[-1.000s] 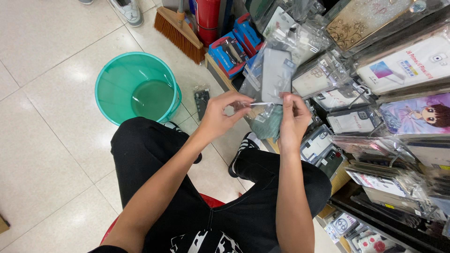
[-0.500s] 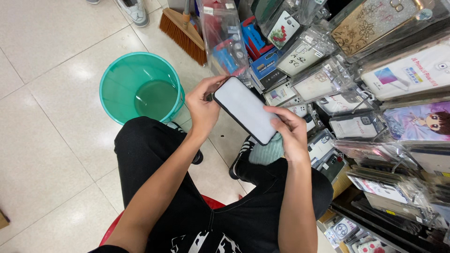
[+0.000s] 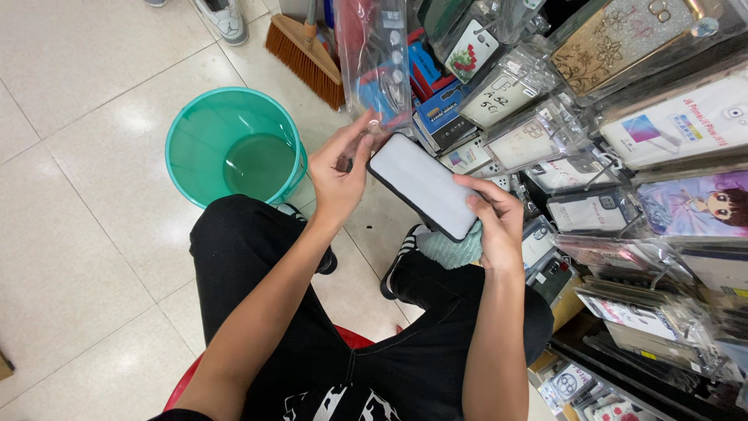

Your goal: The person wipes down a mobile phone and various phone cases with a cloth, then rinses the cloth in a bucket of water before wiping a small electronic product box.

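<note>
A black smartphone (image 3: 425,187) with a pale blank screen lies tilted between both hands, above my knees. My right hand (image 3: 495,226) grips its lower right end and also holds a pale green cloth (image 3: 452,251) bunched underneath. My left hand (image 3: 339,171) is at the phone's upper left corner, thumb and fingers pinching the bottom edge of a clear plastic sleeve (image 3: 374,66) that hangs upward. I sit on a red stool (image 3: 191,382) in black trousers.
A teal plastic bucket (image 3: 234,144) stands on the tiled floor at left. A broom head (image 3: 304,54) lies beyond it. Racks of packaged phone cases (image 3: 623,132) fill the right side. Another person's shoe (image 3: 222,17) shows at top.
The phone went from edge-on to screen-up, then tilted lower. My left hand shifted to its top corner, pinching the plastic sleeve. The view dropped slightly.
</note>
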